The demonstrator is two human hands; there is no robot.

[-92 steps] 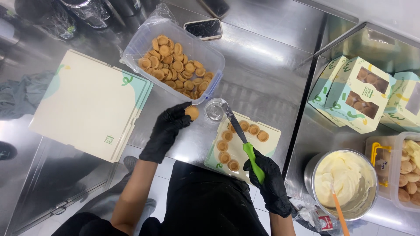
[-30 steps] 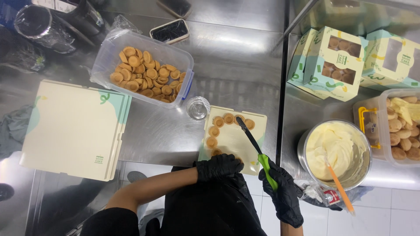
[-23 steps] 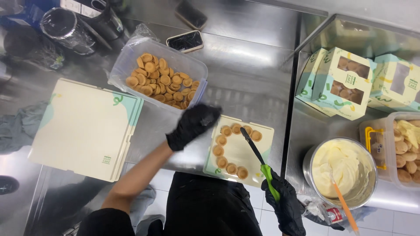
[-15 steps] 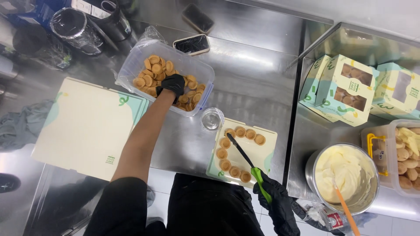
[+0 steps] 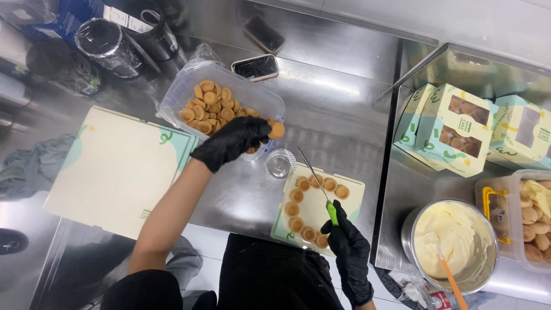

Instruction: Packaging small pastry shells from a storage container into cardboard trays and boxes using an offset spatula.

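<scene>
My left hand (image 5: pixel 232 140), in a black glove, holds a small round tart shell (image 5: pixel 276 130) just past the near rim of a clear plastic tub (image 5: pixel 182 92) full of such shells. My right hand (image 5: pixel 347 244), also gloved, grips a green-handled knife (image 5: pixel 321 189) whose blade lies across an open pale box tray (image 5: pixel 354 204). Several tart shells (image 5: pixel 296 195) line that tray's far, left and near edges.
A small clear cup (image 5: pixel 279 165) stands between tub and tray. Flat pale cartons (image 5: pixel 115 169) lie at left. A phone (image 5: pixel 255 67) rests behind the tub. At right are windowed pastry boxes (image 5: pixel 453 129), a metal cream bowl (image 5: pixel 453 245) with an orange spatula, and another shell tub (image 5: pixel 534 221).
My left hand went from the tray up into the tub and has now drawn back out with one tart shell. The right hand and knife stayed over the tray.
</scene>
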